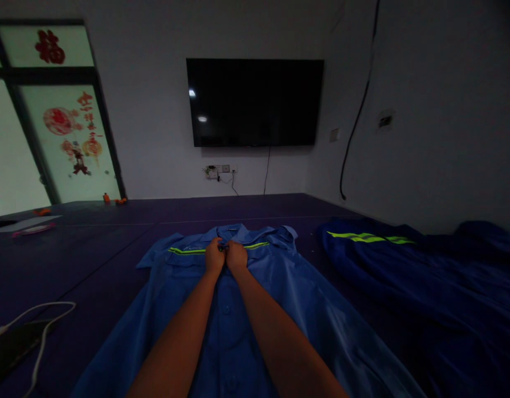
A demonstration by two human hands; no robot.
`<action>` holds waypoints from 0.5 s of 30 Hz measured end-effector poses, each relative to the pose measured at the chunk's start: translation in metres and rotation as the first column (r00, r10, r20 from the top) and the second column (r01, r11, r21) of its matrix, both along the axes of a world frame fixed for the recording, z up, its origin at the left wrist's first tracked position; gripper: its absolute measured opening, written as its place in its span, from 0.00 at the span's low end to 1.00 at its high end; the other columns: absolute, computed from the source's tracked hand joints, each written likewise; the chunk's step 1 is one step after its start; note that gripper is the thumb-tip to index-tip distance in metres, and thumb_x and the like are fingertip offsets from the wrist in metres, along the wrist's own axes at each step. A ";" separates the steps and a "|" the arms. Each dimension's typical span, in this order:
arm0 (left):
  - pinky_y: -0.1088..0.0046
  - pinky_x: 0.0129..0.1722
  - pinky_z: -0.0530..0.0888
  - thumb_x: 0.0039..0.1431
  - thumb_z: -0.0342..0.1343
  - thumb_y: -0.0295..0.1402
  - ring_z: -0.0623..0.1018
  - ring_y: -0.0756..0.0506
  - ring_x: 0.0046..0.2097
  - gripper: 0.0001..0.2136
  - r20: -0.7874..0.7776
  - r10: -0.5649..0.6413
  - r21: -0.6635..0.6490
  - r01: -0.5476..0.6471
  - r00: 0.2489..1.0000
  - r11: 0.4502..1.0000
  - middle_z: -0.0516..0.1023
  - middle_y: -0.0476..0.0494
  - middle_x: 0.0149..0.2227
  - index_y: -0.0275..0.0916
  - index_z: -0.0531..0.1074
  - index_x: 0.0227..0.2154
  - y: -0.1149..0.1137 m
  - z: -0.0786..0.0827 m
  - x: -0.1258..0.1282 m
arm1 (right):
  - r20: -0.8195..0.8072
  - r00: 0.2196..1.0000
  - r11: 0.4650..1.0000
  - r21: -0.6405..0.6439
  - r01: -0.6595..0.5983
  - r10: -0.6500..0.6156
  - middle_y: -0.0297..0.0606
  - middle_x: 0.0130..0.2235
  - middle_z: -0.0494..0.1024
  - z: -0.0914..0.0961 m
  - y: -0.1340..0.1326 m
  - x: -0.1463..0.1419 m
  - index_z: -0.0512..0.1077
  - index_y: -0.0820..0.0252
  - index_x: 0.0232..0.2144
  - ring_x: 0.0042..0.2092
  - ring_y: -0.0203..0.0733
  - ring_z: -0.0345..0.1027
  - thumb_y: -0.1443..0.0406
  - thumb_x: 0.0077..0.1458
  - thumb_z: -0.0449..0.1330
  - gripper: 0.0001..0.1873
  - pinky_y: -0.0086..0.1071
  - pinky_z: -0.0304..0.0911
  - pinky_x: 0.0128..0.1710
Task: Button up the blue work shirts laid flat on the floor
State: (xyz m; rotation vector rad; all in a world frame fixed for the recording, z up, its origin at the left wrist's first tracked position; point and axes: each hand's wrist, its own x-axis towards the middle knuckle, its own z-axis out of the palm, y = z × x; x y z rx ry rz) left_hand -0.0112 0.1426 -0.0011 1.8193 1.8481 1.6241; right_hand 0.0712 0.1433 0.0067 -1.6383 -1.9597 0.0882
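A blue short-sleeved work shirt (255,304) lies front up before me, its collar at the far end and a yellow-green stripe across the chest. My left hand (214,256) and my right hand (237,255) meet at the shirt's front placket, level with the stripe. Both are closed, with fingers pinched on the shirt's front edges below the collar. The exact bit of cloth or button between the fingertips is too small to make out. Further buttons run down the placket between my forearms.
On the right lies a darker blue garment (383,271) with yellow-green stripes. A dark phone-like device (14,348) with a white cable (43,337) sits at the lower left. Small orange toys (121,201) stand near the door. A television (255,102) hangs on the wall.
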 end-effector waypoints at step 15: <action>0.73 0.36 0.69 0.41 0.54 0.19 0.75 0.46 0.35 0.16 0.005 0.026 -0.018 -0.026 1.000 0.999 0.76 0.42 0.32 0.33 0.70 0.37 0.001 -0.003 0.000 | 0.071 0.996 0.999 0.022 0.046 -0.048 0.51 0.39 0.74 0.002 -0.004 -0.003 0.70 0.67 0.38 0.44 0.45 0.67 0.70 0.56 0.47 0.13 0.34 0.58 0.40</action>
